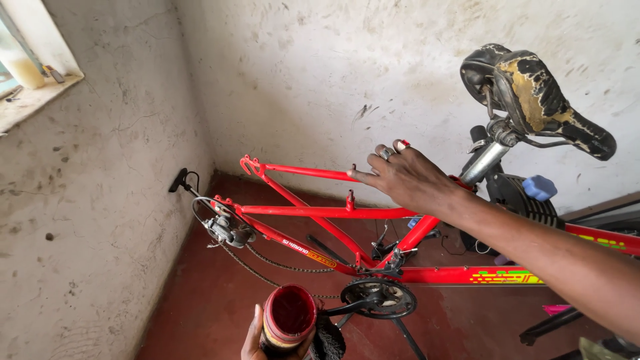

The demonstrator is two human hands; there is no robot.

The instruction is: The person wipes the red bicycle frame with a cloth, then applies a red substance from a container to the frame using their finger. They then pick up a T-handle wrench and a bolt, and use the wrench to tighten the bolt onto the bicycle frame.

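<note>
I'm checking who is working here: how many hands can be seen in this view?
2. The right hand rests on the red bicycle frame near the seat post; the left hand, at the bottom edge, holds a red-stained container. None elsewhere.

Soft daylight enters from the window (27, 60) at ten o'clock, leaving the plaster walls (320, 73) evenly bright and the red floor (200, 307) dimmer toward six o'clock. Shadows are faint and there is no harsh glare. The wide lens bows lines near the edges, while the centre stays sharp without motion blur.
</note>
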